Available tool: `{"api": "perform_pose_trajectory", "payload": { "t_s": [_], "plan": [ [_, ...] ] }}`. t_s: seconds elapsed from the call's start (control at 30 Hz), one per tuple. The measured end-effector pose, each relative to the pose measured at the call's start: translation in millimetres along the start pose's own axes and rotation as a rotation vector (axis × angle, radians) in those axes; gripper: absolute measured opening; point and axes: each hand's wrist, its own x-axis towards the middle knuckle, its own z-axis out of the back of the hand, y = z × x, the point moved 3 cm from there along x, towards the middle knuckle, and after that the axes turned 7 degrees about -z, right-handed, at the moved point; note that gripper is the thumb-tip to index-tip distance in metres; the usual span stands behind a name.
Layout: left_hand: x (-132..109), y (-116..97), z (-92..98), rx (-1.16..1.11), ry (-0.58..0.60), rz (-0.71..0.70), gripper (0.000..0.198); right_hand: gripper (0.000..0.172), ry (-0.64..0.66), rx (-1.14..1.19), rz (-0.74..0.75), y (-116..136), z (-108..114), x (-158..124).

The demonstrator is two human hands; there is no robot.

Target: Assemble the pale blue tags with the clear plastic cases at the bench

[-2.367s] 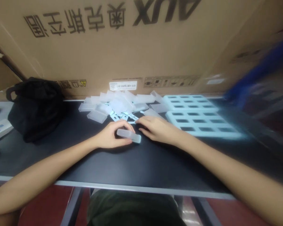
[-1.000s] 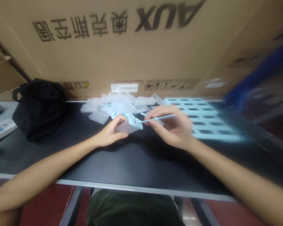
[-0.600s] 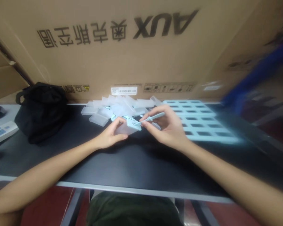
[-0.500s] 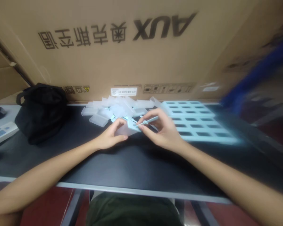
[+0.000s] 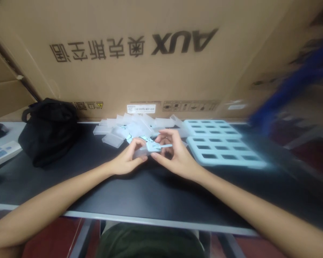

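My left hand (image 5: 127,157) pinches a frosted clear plastic case (image 5: 140,152) between thumb and fingers, just above the black table. On the case's right end sits a light-blue cap (image 5: 153,146), with a thin light-blue strap (image 5: 166,145) sticking out to the right. My right hand (image 5: 174,154) is curled around this end, its thumb at the cap's lower edge and its fingers behind and above. Just beyond both hands lies a heap of similar clear cases (image 5: 114,138), with some light-blue pieces (image 5: 129,138) among them.
Two light-blue trays with rows of rectangular openings (image 5: 227,150) lie to the right. A black cloth bag (image 5: 47,132) stands on the left, beside a white device (image 5: 2,154). A large cardboard box (image 5: 140,79) rises behind the table (image 5: 150,193).
The blue strap, earlier pinched and slanting in my right fingertips, now points level to the right. My right hand has moved closer around the cap, and the case has turned flatter.
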Motion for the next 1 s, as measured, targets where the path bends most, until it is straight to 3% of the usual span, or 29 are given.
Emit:
{"api": "perform_pose_trajectory", "payload": {
  "t_s": [0.17,0.47,0.67,0.87,1.0],
  "plan": [
    [-2,0,-2.6,0.055,0.036,0.020,0.030,0.061,-0.017,0.032,0.016,2,-5,0],
    [-2,-5,-7.0,0.106,0.189,0.047,0.031,0.062,0.153,-0.288,-0.079,4,-18,-7],
    [-3,-3,-11.7,0.358,0.282,0.153,0.042,0.056,0.105,-0.399,-0.104,2,-14,-3],
    [0,-7,-16.1,0.517,0.300,0.091,0.034,0.060,0.044,-0.460,-0.029,2,-16,-2],
    [0,-10,-17.6,0.570,0.323,0.049,0.029,0.045,0.040,-0.598,-0.032,2,-18,0]
  ]
}}
